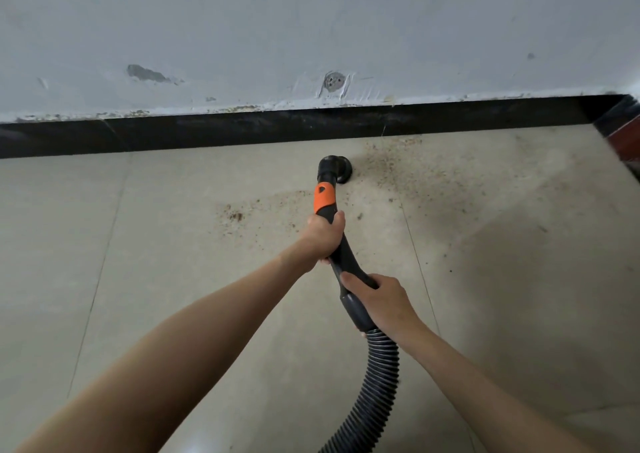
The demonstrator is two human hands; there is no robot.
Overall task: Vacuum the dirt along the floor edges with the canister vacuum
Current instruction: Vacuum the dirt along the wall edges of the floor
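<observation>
Both hands grip the vacuum handle (pixel 341 244): left hand (pixel 322 232) up near the orange collar, right hand (pixel 377 296) down by the hose (pixel 377 376). The nozzle (pixel 337 168) sits just short of the black baseboard (pixel 242 130). I'd keep it flat and sweep slowly right through the dirt (pixel 388 168).

A pale grey plastered wall (pixel 311 29) is seen across the top, from ten to two o'clock. A chipped patch (pixel 147 73) is exposed at eleven o'clock, and a round filled hole (pixel 333 82) at twelve. A black skirting band (pixel 242 130) is run along the wall's foot. A dark red-brown edge (pixel 628 140) is glimpsed at two o'clock.
</observation>
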